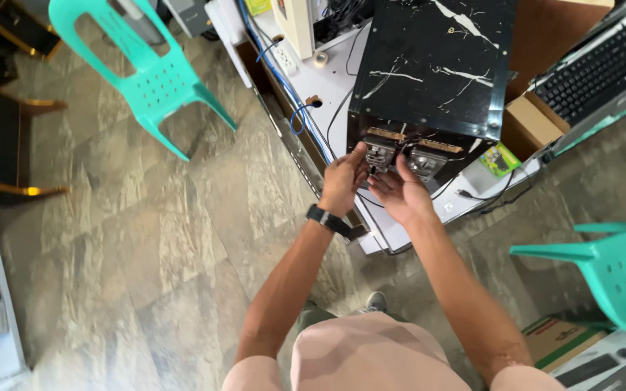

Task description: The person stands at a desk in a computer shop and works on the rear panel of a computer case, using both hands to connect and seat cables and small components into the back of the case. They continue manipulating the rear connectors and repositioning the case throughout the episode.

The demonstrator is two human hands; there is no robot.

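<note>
A black box with white marble-like streaks stands on a white desk. Its near face is open and shows two grey metal parts with wires. My left hand, with a black watch on the wrist, reaches to the left metal part with its fingertips on it. My right hand is just below the two parts, palm up and fingers spread, touching the wires between them. What the fingers pinch is too small to tell.
A teal plastic chair stands on the tiled floor at the upper left, another teal chair at the right. A black keyboard and a cardboard box lie to the right of the black box. Cables hang along the desk's edge.
</note>
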